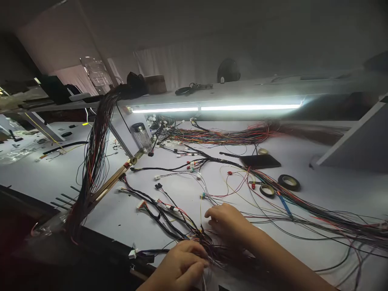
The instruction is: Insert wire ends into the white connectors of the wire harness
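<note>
A tangle of thin coloured and black wires (188, 226) with small white connectors lies on the white worktable (318, 202). My left hand (180, 264), at the lower middle, is closed in a pinch on a bunch of these wires. My right hand (227, 222) rests just beyond it, fingers curled down onto the wires at the table surface. A thick bundle of wires (318, 216) runs off to the right from between my hands.
Two tape rolls (289, 182) and a blue pen (284, 205) lie right of centre, a black flat pad (260, 161) behind them. A glass jar (142, 137) stands near a hanging wire bundle (93, 161). A lit strip lamp (218, 108) runs under the shelf.
</note>
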Available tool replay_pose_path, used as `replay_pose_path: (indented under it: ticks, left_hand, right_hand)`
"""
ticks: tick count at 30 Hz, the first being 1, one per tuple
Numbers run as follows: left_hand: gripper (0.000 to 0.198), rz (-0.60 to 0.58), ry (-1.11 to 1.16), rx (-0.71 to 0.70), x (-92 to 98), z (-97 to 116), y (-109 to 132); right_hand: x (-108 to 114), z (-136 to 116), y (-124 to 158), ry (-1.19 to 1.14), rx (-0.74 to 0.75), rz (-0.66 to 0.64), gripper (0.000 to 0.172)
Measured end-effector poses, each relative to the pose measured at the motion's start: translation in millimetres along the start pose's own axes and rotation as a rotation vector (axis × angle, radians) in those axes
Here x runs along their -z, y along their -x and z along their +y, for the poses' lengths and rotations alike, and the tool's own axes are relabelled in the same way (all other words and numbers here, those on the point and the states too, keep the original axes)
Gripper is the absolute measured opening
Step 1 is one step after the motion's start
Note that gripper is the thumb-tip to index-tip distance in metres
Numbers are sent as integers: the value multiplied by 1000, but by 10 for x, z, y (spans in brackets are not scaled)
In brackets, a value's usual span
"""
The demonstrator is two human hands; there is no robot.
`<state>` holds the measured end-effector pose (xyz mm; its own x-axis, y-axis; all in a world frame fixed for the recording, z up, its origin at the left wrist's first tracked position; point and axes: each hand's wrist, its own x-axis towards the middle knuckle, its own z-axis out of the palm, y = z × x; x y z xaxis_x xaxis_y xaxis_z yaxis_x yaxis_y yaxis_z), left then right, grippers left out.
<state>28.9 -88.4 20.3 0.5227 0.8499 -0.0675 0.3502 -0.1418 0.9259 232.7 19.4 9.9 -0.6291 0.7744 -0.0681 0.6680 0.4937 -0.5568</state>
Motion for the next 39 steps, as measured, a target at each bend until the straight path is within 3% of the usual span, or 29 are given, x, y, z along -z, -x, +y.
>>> replay_pose_path:
  ticks: [3,5,9,13,17,22,29,34,39]
  left_hand:
    - [29,66,-234,-32,-98,-51,-48]
    - [35,170,-241,-14,-142,-69,-95]
    - [31,432,-224,181,-156,-82,-212]
    - [41,540,-252,219,-90,-108,-346]
    - [36,487,-129,272,27,-94,-485]
    - [32,375,67,293,83,-61,-625]
    - [27,490,125,390,34,-293,-643]
    - [22,600,117,416,37,-325,-632]
    - [26,536,120,397,36,-304,-613]
  right_hand:
    - [-48,-20,54,-139,-40,39,21]
    - [-99,-67,29,-240,-79,65,22]
    - [-237,-128,-76,-448,-118,86,22]
    - [-315,-107,-87,-592,-104,88,15]
    - [-320,-116,14,-625,-79,126,22]
    - [-350,-182,104,-484,-54,232,26]
    - [-452,-175,113,-380,-40,283,18]
    - [-505,-114,186,-337,-68,326,12]
    - [-352,-107,163,-316,-58,280,18]
